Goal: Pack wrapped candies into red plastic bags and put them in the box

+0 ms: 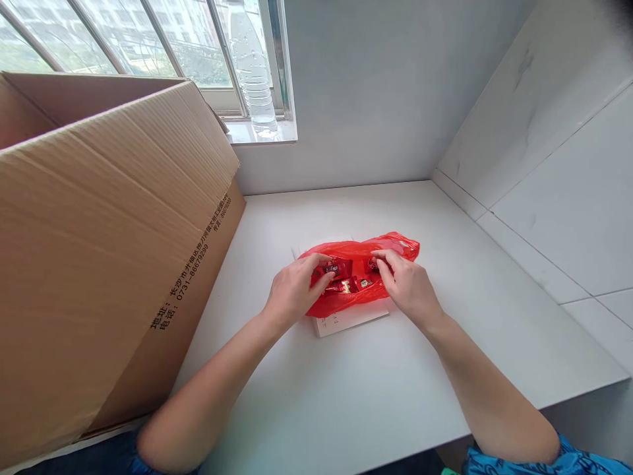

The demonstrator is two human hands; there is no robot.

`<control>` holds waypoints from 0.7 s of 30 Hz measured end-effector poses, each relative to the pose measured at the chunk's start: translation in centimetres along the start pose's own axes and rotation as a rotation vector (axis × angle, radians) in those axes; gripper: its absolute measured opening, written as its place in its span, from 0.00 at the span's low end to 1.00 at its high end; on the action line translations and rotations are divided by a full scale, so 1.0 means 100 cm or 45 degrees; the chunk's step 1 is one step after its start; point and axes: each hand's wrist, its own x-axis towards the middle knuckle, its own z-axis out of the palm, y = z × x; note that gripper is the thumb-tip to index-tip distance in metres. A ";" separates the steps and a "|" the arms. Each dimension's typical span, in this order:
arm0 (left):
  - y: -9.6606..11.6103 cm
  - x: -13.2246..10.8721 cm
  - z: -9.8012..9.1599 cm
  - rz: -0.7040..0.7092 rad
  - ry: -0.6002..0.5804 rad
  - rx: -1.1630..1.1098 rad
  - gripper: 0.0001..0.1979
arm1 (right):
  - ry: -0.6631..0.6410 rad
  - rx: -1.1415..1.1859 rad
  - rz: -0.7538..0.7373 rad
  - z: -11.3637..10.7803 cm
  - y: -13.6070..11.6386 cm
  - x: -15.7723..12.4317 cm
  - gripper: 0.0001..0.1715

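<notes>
A thin red plastic bag lies with its mouth spread open on a white booklet or sheet on the table. Several small red wrapped snack packets show inside it. At the bag's left, my left hand has its thumb and forefinger closed about one packet. My right hand reaches in from the opposite side, thumb and forefinger pinched at another packet. Its other fingers are curled and partly hidden. The bottom of the bag cannot be seen.
A large open cardboard box stands along the left. Behind, a clear bottle rests on the sill of a barred window. The white table meets a grey wall at the back and a tiled wall at right.
</notes>
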 end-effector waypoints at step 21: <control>-0.007 -0.003 0.005 0.165 -0.067 0.491 0.12 | 0.029 -0.486 -0.017 0.010 0.017 0.006 0.14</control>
